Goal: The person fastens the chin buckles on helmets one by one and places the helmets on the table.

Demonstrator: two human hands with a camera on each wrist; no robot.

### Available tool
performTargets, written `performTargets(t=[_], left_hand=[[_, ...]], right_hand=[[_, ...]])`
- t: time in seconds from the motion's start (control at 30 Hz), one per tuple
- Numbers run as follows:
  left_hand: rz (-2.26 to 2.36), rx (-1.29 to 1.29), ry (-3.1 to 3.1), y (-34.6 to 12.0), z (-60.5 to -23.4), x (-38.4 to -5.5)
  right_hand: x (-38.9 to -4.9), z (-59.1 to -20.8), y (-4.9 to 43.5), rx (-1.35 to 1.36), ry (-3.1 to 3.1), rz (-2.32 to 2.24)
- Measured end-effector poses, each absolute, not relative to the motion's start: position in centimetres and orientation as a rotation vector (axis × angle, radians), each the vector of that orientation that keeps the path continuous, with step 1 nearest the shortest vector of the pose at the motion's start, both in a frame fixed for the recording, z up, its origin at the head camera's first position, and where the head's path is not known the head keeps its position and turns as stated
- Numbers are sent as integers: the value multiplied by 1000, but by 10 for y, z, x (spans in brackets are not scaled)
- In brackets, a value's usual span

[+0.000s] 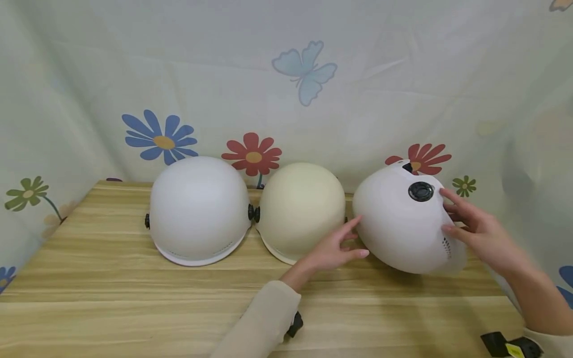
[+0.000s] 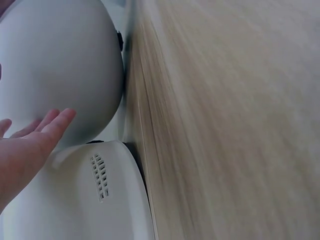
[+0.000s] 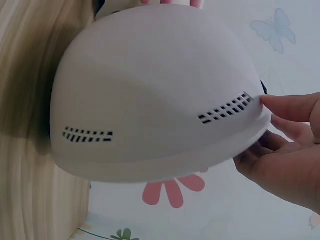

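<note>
At the right of the head view a white helmet (image 1: 403, 223) is tipped on its side, with a round black knob (image 1: 421, 191) facing up. My right hand (image 1: 488, 238) grips its rim; in the right wrist view the thumb (image 3: 290, 107) lies on the outside of the shell near the vent holes, the other fingers curl under the edge. My left hand (image 1: 335, 248) has its fingers extended, the fingertips right at the left side of this helmet's shell. A cream helmet (image 1: 302, 209) stands upright just behind and left of the left hand.
A second white helmet (image 1: 199, 209) stands upright at the left, its black side knob against the cream one's. All are on a wood-grain table (image 1: 134, 303). Behind the table hangs a pale cloth (image 1: 215, 74) printed with flowers and a butterfly.
</note>
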State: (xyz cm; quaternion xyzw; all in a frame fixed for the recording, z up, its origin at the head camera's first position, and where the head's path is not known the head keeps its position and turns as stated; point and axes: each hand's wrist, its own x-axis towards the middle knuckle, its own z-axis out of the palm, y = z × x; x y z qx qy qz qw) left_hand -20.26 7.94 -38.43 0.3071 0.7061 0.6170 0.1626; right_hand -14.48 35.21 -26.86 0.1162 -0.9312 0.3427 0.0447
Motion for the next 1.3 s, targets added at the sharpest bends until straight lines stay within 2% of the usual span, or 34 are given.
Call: performTargets(t=[0.93, 1.3], left_hand=[[1666, 960, 2005, 79, -387, -201], [1704, 981, 2013, 79, -383, -200]], right_hand=[[-140, -270, 356, 182, -2881, 893], [-139, -276, 361, 148, -2747, 1153]])
